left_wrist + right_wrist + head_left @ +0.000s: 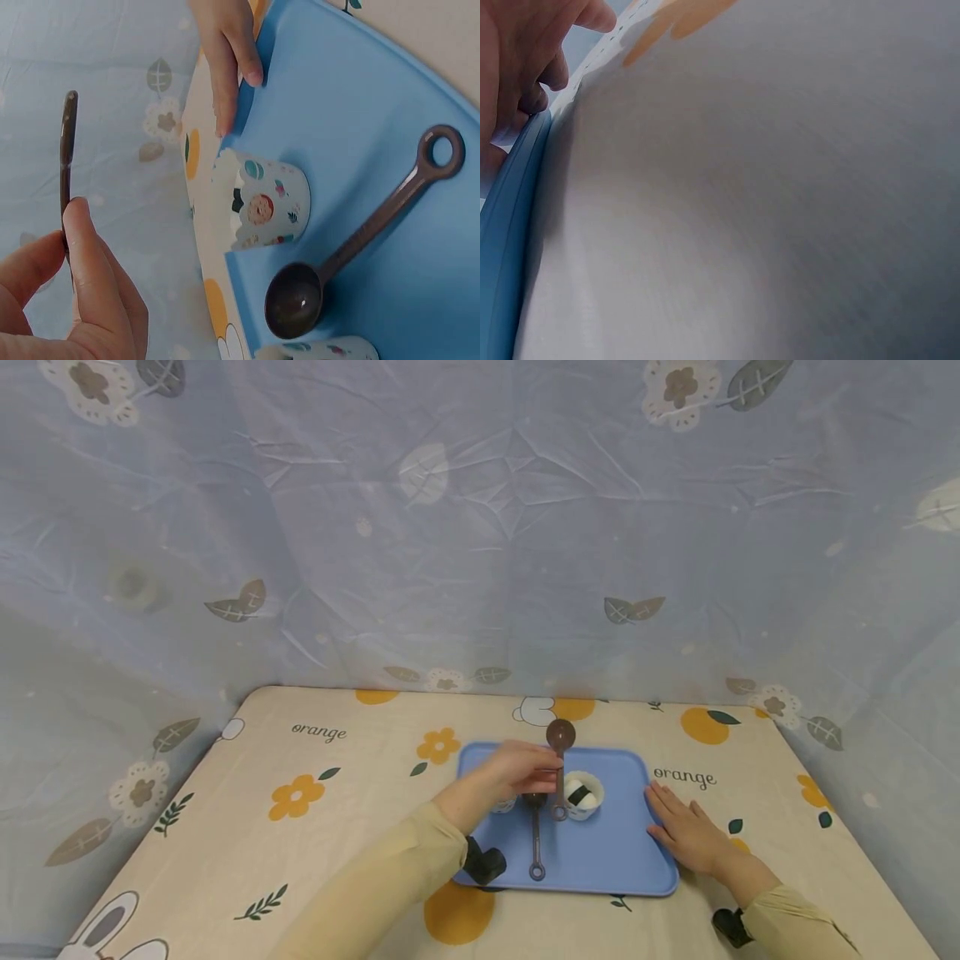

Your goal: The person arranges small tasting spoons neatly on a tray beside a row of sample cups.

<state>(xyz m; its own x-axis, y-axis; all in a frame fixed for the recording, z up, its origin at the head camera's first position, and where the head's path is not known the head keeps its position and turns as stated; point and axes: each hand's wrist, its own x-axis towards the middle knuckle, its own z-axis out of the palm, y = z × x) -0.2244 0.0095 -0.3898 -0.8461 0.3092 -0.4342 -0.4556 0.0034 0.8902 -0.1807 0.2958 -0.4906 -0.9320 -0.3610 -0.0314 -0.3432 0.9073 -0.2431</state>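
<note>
My left hand (513, 768) pinches a brown spoon (561, 735) by its handle between thumb and fingers. The spoon stands upright over the blue tray (622, 852), bowl up and ring end down; the left wrist view shows it edge-on. Beneath that hand, a second brown spoon (296, 300) with a ring-ended handle lies on the tray. A patterned paper cup (274, 202) holds a white rice ball with a black strip (579, 794). Partly hidden behind the left hand is another paper cup (504, 807). Straight fingers of my right hand (690, 835) rest on the tray's right rim.
A cream tablecloth (360, 835) printed with oranges, flowers and leaves lies under the tray. Behind and at both sides hangs a grey-blue printed curtain (465, 552). A black wrist device (486, 862) on the left wrist overlaps the tray's front left corner.
</note>
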